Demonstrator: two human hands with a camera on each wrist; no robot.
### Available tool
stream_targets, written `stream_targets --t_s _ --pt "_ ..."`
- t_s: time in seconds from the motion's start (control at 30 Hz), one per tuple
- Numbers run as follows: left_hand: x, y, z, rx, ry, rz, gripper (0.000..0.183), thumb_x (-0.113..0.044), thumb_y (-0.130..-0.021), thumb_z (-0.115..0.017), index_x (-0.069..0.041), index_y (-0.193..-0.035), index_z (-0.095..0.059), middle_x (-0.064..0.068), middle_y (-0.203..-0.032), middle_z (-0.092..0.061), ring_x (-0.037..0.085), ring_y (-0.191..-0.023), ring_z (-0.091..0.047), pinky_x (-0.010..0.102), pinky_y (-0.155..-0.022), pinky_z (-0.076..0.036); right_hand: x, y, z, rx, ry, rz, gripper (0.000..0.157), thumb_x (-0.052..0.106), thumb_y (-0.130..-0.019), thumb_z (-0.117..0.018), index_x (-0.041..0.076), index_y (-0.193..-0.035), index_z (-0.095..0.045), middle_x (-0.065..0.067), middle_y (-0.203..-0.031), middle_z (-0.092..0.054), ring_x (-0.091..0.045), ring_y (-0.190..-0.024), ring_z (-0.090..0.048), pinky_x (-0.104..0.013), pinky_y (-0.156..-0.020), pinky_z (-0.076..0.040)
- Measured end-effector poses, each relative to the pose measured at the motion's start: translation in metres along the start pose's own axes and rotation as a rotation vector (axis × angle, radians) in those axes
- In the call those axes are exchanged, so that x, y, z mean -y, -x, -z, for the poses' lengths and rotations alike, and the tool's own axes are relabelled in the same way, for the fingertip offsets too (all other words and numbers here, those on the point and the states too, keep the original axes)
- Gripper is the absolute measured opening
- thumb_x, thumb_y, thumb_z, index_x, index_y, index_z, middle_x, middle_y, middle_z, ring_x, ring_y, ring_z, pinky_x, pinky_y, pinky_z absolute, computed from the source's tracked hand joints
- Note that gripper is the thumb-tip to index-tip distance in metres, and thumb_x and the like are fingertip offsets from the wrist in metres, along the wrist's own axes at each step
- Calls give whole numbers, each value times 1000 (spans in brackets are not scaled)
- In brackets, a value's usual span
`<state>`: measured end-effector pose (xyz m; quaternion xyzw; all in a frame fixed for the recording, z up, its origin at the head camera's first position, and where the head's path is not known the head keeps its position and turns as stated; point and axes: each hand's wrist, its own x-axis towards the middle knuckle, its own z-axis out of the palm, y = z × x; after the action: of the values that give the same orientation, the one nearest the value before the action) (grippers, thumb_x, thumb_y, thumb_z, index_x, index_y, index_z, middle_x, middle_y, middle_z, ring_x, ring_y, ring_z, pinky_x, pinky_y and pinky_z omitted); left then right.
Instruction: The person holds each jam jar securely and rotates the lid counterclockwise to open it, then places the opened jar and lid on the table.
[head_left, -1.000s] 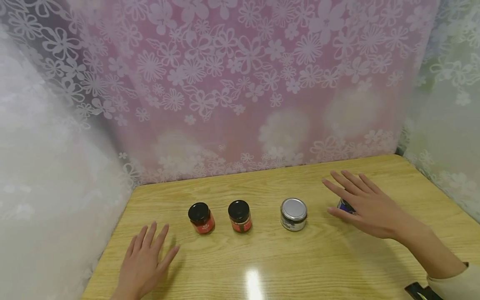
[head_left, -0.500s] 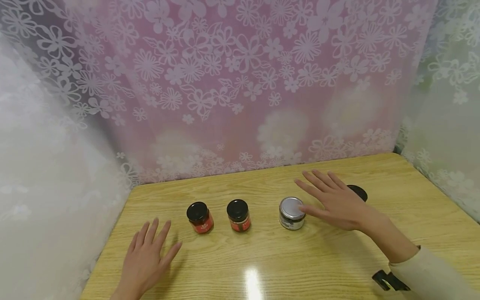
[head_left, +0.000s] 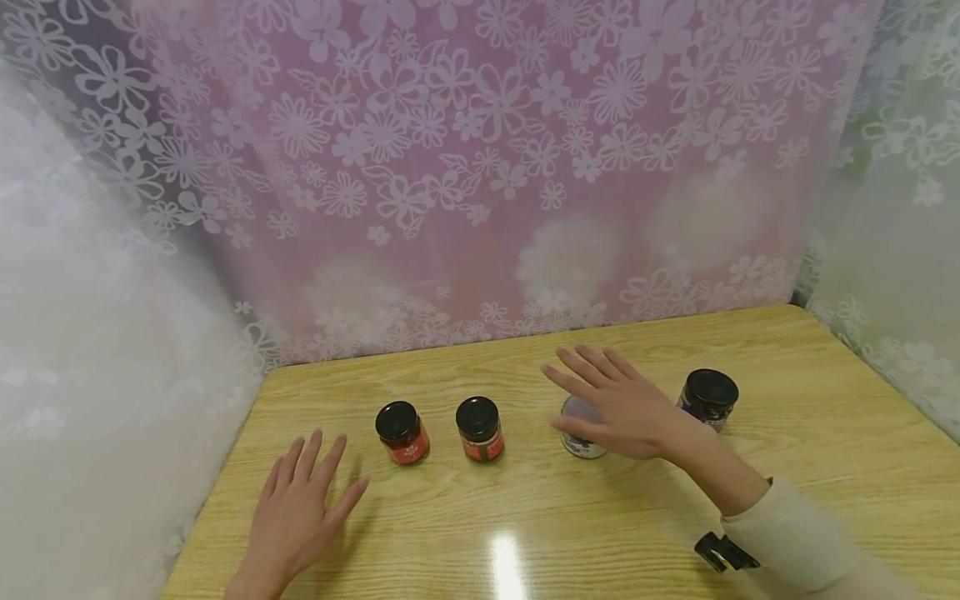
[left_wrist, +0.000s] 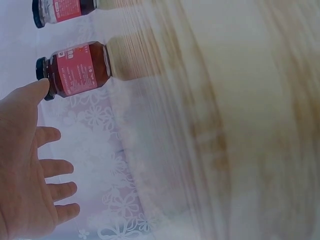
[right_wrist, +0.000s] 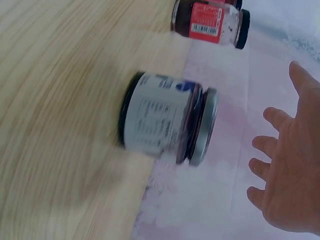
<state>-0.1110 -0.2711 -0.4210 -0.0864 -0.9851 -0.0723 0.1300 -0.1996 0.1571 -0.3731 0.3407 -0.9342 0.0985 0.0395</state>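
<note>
Spread fingers and an empty palm show on my right hand (head_left: 618, 408), which is over the silver-lidded jar (head_left: 585, 448) and partly hides it in the head view. That jar's white printed label (right_wrist: 157, 115) faces the right wrist view, where the hand is apart from the lid. To its right stands a jar with a black lid and dark blue label (head_left: 708, 398). My left hand (head_left: 296, 508), fingers spread and holding nothing, is left of a black-lidded jar with a red label (head_left: 402, 433). A second red-labelled jar (head_left: 480, 429) stands beside that one.
The jars stand upright in a row across a wood-grain table (head_left: 450, 508). Behind them hangs a pink flowered curtain (head_left: 450, 208), with pale sheets at both sides. A black strap-like piece (head_left: 726, 552) shows by the right sleeve (head_left: 795, 533).
My right hand has moved left, from over the blue-labelled jar to over the silver-lidded jar, uncovering the blue-labelled one. The left hand has shifted only slightly.
</note>
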Motion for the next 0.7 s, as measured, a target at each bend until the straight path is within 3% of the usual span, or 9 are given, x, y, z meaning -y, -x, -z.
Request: stream_targets --t_s 0.3,0.7 --pt "-1 -2 -3 -30 -1 -16 66 -56 -92 -53 -12 -141 -49 24 -144 -38 43 -133 -30 58 -104 -22 26 -19 -2 -25 22 60 71 65 -95 -31 29 -154 -18 1 -159 -6 -21 -144 -1 -48 -113 -2" --pt "-3 -5 -6 -1 41 5 66 -56 -92 -51 -13 -142 -47 23 -145 -36 43 -134 -28 61 -102 -25 46 -38 -11 -15 22 97 69 67 -95 -24 32 -153 -18 0 -159 -10 -24 -144 -6 -47 -113 -4"
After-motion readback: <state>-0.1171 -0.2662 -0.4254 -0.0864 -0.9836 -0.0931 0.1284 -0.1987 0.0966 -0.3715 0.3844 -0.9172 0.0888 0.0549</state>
